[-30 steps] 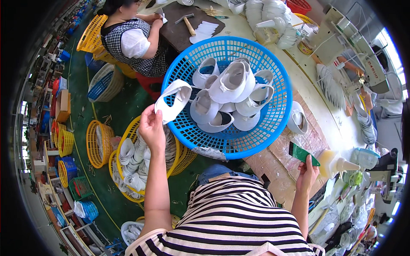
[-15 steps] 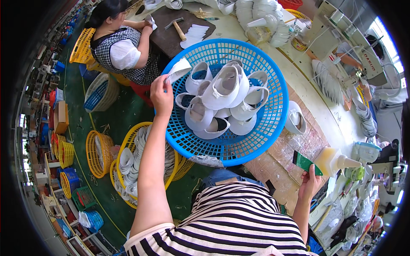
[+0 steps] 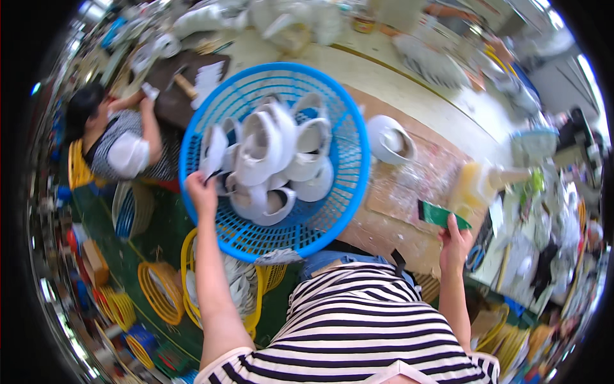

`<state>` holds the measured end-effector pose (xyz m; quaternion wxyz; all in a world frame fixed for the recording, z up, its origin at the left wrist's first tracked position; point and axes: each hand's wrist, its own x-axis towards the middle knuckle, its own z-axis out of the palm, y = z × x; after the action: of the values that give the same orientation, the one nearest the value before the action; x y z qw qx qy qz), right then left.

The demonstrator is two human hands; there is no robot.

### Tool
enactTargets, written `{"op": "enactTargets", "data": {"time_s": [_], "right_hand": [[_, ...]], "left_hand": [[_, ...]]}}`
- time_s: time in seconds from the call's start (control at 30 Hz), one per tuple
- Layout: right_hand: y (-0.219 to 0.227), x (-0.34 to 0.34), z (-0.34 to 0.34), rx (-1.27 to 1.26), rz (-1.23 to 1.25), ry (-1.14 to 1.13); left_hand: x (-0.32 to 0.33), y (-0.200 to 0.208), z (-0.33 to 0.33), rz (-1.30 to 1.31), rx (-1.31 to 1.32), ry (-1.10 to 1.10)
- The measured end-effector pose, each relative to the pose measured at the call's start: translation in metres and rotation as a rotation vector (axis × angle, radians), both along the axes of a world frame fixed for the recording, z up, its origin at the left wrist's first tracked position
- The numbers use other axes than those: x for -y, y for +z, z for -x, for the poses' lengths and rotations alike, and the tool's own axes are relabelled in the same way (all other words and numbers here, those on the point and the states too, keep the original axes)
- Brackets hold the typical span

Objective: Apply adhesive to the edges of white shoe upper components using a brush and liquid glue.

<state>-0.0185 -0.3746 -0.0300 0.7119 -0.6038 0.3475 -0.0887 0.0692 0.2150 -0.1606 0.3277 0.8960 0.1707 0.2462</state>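
A white shoe (image 3: pixel 213 148) is seen in the blue basket (image 3: pixel 350 144), at the left edge of the pile (image 3: pixel 261 153). The left hand (image 3: pixel 202 194) is bent over the near left rim, with its fingertips just by the low end of that shoe. The fingers look drawn in, but the view is smeared there — whether the shoe is gripped or already let go cannot be told.

For this step to be done well, the shoe should be set down softly and let go only once it is held up by the basket or the pile. It should not be pushed hard, as the shoes next to it could be bent or tipped. The wrist should be lifted clear of the rim, so that nothing is bumped.

A green scraper (image 3: pixel 437 214) is pinched in the right hand (image 3: pixel 455 243), over the brown board (image 3: pixel 393 221) and near the bottle (image 3: pixel 468 185). It is best held well away from the shoes — any glue on its edge could mark them. The lone shoe (image 3: pixel 387 138) just beside the basket should not be knocked.
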Motion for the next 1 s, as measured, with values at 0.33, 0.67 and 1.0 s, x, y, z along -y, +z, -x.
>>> {"op": "enactTargets", "data": {"time_s": [0.33, 0.67, 1.0], "right_hand": [[-0.017, 0.047, 0.025, 0.055, -0.084, -0.112], [-0.026, 0.092, 0.061, 0.053, -0.095, -0.249], [-0.045, 0.135, 0.092, 0.044, -0.106, -0.382]], "left_hand": [[0.213, 0.147, -0.031, 0.336, 0.190, -0.130], [0.475, 0.002, -0.086, 1.206, -0.570, 0.066], [0.459, 0.044, -0.045, 1.292, -0.874, -0.506]]}}
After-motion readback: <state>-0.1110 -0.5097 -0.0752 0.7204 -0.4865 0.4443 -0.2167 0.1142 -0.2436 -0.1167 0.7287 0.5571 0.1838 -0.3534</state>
